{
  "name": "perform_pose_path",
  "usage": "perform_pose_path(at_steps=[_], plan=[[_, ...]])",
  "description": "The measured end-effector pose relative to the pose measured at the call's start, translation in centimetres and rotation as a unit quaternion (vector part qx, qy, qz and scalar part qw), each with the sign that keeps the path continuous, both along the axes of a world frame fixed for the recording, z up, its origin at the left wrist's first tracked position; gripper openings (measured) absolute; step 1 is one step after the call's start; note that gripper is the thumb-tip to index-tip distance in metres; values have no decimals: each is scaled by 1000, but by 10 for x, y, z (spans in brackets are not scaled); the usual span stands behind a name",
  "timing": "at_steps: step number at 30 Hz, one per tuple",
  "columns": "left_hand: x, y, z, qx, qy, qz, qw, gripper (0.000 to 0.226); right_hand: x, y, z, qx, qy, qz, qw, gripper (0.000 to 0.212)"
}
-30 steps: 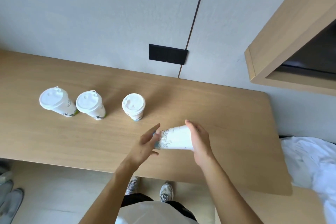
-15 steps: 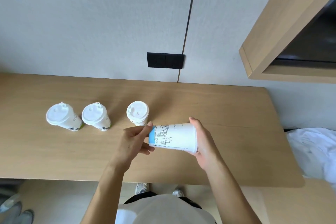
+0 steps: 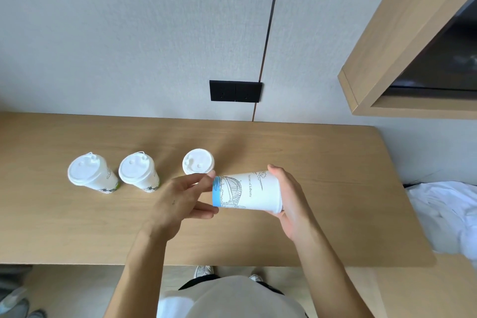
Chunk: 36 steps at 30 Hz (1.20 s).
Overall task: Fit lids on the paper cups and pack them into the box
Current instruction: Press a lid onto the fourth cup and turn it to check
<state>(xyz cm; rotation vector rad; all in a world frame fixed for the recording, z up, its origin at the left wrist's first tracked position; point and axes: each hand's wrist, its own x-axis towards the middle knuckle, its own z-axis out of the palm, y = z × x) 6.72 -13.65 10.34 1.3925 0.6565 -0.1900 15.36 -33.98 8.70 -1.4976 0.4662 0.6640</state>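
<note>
A white paper cup (image 3: 249, 192) with a blue band at its base and line drawings lies sideways in the air above the wooden table (image 3: 322, 162), held between both hands. My left hand (image 3: 180, 200) pinches the blue base end with thumb and fingers. My right hand (image 3: 291, 196) wraps around the wide end, hiding whether a lid is on it. Three lidded cups stand on the table to the left: one (image 3: 198, 162) just behind my left hand, a second (image 3: 138, 171) and a third (image 3: 89, 174) further left.
A black wall socket (image 3: 235, 91) sits above the table's back edge. A wooden shelf unit (image 3: 402, 64) juts out at the upper right. White cloth (image 3: 446, 212) lies past the table's right end. Shoes (image 3: 15, 307) are on the floor at the lower left.
My left hand closed its thumb and fingers on the cup's base. The cup, held in both hands, came slightly up and toward me.
</note>
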Motion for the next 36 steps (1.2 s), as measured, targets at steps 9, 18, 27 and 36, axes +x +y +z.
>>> perform_pose_path(at_steps=[9,18,27,36], plan=[[-6,3,-5,-10,-1,10,1000,28,-6,5,0,7,2,2,1000,31],[-14,5,-5,-26,-13,22,999,32,-10,8,-8,21,0,6,1000,61],[-14,5,-5,-23,1,19,1000,30,-12,8,-5,24,-4,-1,1000,48],[-11,5,-7,-33,-13,32,999,30,-9,6,0,57,-11,-12,998,37]])
